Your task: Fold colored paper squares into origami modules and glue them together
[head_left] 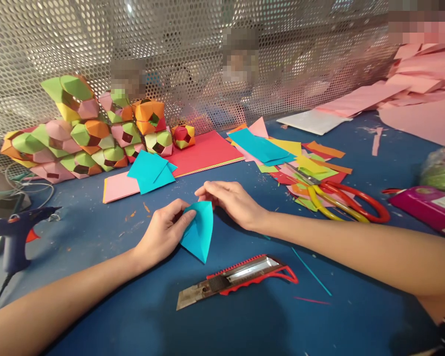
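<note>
"What's that in the left hand (166, 225)?"

"A piece of bright blue paper (200, 232), pinched with the thumb on top and the fingers beneath. It's creased, with one corner pointing down towards us."

"And the right hand (241, 203)?"

"Just beside the paper's upper edge, fingers curled. I can't tell whether they're gripping it (the fingertips are partly hidden from here)."

"So the paper's between the two hands?"

"Yes, over the blue desk (141, 316), just beyond that red cutter (241, 274) lying with its blade out."

"More blue sheets (152, 170) over there, too."

"Past the left hand, resting partly on pink paper (120, 187). Behind them, folded-paper balls (91, 132) are piled against the perforated screen (196, 54)."

"I see a glue gun (17, 237) at far left."

"And scissors (335, 187) beyond the right forearm, handles red and yellow."
</note>
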Demonstrator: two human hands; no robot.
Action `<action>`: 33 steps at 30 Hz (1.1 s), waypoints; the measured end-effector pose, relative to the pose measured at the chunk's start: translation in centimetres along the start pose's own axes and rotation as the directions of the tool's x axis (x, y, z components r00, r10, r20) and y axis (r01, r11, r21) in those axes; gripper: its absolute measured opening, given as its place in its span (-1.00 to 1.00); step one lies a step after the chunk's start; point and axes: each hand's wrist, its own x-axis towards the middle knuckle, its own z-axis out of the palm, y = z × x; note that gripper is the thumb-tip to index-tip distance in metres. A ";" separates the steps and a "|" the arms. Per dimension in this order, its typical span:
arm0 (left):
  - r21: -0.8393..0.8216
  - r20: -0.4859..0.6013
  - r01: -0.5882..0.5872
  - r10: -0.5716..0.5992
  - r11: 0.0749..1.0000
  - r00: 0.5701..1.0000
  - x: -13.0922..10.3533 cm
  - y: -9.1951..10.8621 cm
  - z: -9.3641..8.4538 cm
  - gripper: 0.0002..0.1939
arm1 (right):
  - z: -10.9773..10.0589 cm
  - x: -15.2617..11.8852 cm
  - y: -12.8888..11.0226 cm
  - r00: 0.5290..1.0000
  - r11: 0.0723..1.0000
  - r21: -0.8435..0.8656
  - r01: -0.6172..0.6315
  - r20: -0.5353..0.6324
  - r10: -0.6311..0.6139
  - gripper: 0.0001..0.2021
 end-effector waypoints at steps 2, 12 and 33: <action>0.019 -0.005 -0.015 0.015 1.000 1.000 0.0 0.0 0.0 -0.80 | 0.1 0.2 -0.1 0.996 0.998 -0.016 -0.063 0.061 0.064 -0.65; 0.033 -0.007 0.012 -0.012 0.999 1.000 0.0 -0.1 0.1 -0.79 | 0.6 -0.6 -0.9 0.973 0.989 -0.150 -0.015 0.225 0.049 -0.76; 0.024 0.021 0.041 -0.041 0.999 0.999 0.0 0.1 0.1 -0.90 | 0.8 -1.0 -0.7 0.972 0.881 -0.419 0.219 0.172 -0.159 -0.86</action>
